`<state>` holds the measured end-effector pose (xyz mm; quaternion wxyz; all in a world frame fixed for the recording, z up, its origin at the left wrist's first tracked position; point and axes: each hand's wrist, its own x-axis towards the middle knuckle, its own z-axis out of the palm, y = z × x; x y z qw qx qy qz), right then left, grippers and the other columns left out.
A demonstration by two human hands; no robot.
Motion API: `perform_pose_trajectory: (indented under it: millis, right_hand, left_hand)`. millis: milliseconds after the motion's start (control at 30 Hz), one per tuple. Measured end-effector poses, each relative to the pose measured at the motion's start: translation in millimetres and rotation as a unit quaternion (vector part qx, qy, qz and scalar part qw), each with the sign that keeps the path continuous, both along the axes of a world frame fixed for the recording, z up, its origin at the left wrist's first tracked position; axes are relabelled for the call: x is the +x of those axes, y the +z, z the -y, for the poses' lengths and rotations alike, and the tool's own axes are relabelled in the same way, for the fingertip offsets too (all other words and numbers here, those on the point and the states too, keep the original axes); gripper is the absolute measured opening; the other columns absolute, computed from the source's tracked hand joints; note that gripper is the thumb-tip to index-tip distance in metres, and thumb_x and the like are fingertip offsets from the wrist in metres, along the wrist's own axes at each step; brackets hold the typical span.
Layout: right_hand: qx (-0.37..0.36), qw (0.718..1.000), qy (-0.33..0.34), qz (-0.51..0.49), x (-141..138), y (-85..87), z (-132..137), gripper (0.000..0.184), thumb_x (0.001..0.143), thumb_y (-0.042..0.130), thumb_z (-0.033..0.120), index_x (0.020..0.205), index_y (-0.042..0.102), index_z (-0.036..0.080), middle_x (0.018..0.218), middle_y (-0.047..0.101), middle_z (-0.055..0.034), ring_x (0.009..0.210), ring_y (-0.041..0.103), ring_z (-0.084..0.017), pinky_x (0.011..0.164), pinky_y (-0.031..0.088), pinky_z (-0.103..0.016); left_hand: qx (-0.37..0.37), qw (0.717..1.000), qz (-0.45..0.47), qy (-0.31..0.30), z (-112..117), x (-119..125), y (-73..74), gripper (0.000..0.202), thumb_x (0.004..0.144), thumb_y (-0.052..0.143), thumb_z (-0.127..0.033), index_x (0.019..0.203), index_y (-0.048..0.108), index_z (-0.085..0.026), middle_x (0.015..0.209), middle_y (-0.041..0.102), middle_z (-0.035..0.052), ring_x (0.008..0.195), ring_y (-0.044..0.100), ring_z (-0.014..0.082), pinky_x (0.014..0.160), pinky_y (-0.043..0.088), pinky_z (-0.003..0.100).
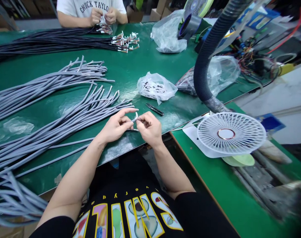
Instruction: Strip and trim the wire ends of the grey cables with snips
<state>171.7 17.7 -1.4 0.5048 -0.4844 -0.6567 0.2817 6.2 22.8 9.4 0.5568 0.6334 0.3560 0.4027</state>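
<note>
My left hand (118, 126) is closed around the end of a grey cable, thumb and forefinger near its tip. A white, bent cable end (136, 115) stands up between my two hands. My right hand (150, 129) is pinched just right of that tip, its fingertips almost touching the left ones. A small dark bit shows among the right fingers, too small to name. Below and left of my hands lies a thick bundle of grey cables (73, 127). Thread snips (154, 109) rest beyond my right hand, beside an open plastic bag (157, 88) of small black-and-white pieces.
Another grey bundle (56, 77) and black cables with white connectors (78, 43) lie farther back. Across the table a person (91, 15) handles connectors. At right are a ribbed black hose (202, 69), a white fan (231, 134) and clear bags (169, 33).
</note>
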Motion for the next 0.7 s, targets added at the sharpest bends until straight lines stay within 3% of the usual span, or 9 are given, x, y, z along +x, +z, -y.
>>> perform_pose_trajectory:
  millis: [67,233,400,500,633,700]
  right_hand:
    - [-0.060,0.994,0.027,-0.084,-4,-1.2,-3,0.013,0.075,0.061,0.023,0.064,0.059,0.017,0.069,0.051,0.0015,0.059,0.045,-0.009,0.054,0.036,-0.024]
    - [-0.196,0.944,0.099,-0.248,-7,-3.6,-11,0.018,0.069,0.069,0.028,0.061,0.057,0.017,0.054,0.047,0.0055,0.048,0.036,-0.005,0.047,0.027,-0.022]
    - [-0.241,0.902,0.108,-0.341,13,-1.0,-24,0.018,0.066,0.072,0.032,0.072,0.066,0.016,0.042,0.038,0.0095,0.038,0.025,-0.004,0.040,0.012,-0.021]
    - [-0.250,0.900,0.130,-0.332,22,6.6,-29,0.026,0.068,0.072,0.040,0.076,0.069,0.015,0.051,0.046,0.0066,0.039,0.027,-0.003,0.040,0.013,-0.022]
    - [-0.270,0.918,0.168,-0.237,20,16.8,-28,0.029,0.067,0.074,0.040,0.077,0.067,0.013,0.056,0.051,0.0048,0.040,0.030,-0.003,0.040,0.015,-0.022]
    - [-0.242,0.936,0.161,-0.200,17,18.9,-25,0.027,0.068,0.074,0.039,0.075,0.063,0.015,0.057,0.050,0.0051,0.042,0.032,-0.004,0.041,0.020,-0.022]
  left_hand:
    - [-0.030,0.999,0.033,-0.008,-1,-2,1.4,0.051,0.085,0.061,-0.028,0.132,0.047,-0.014,0.066,0.063,-0.0001,0.051,0.049,0.0071,0.049,0.034,0.018]
    - [-0.095,0.991,0.096,-0.017,-5,-9,2.9,0.063,0.081,0.068,-0.034,0.135,0.043,-0.013,0.067,0.066,0.0017,0.046,0.043,0.0050,0.045,0.032,0.017]
    - [-0.114,0.985,0.132,-0.018,-6,-11,4.5,0.069,0.080,0.069,-0.033,0.139,0.039,-0.015,0.066,0.067,0.0019,0.044,0.043,0.0050,0.046,0.032,0.017]
    - [-0.106,0.987,0.115,-0.035,-6,-11,3.5,0.071,0.080,0.069,-0.033,0.141,0.037,-0.016,0.065,0.067,0.0020,0.043,0.044,0.0056,0.045,0.032,0.018]
    - [-0.095,0.990,0.093,-0.037,-5,-9,2.8,0.072,0.080,0.069,-0.034,0.141,0.035,-0.016,0.065,0.066,0.0014,0.043,0.044,0.0056,0.045,0.032,0.018]
    - [-0.090,0.993,0.076,-0.024,-4,-7,3.8,0.071,0.081,0.068,-0.034,0.141,0.035,-0.016,0.065,0.066,0.0011,0.044,0.044,0.0056,0.045,0.031,0.018]
